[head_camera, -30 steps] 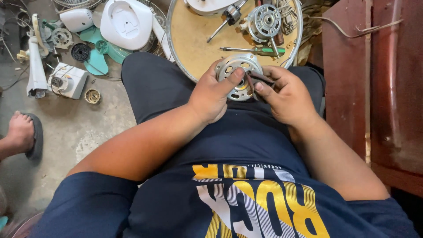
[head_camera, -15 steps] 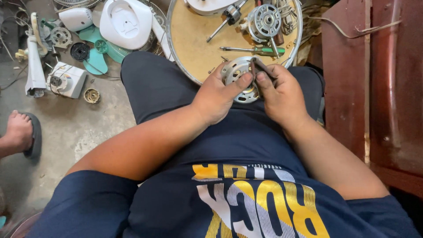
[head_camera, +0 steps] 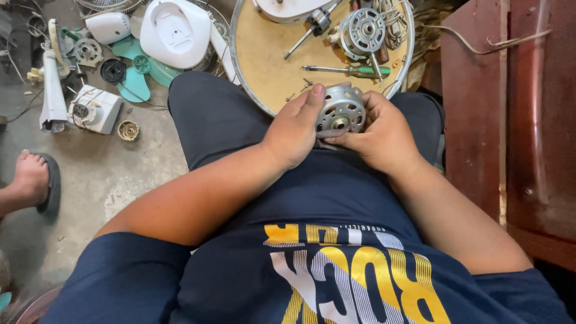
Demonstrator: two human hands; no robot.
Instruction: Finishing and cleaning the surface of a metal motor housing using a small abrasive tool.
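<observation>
Together, one round silver metal fan motor (head_camera: 341, 111) is clasped by two hands over the lap, at the near rim of the one round yellow tray (head_camera: 264, 66): the left hand (head_camera: 295, 127) is pressed to its side, the right hand (head_camera: 384, 129) is wrapped around its other side. On the tray lie one second grey motor (head_camera: 362, 31) and one green-handled screwdriver (head_camera: 348, 70).

A round yellow tray (head_camera: 264, 66) lies just beyond the fingers, grey concrete floor (head_camera: 102, 174) spreads to their left, and dark red wooden furniture (head_camera: 480, 108) stands right.
</observation>
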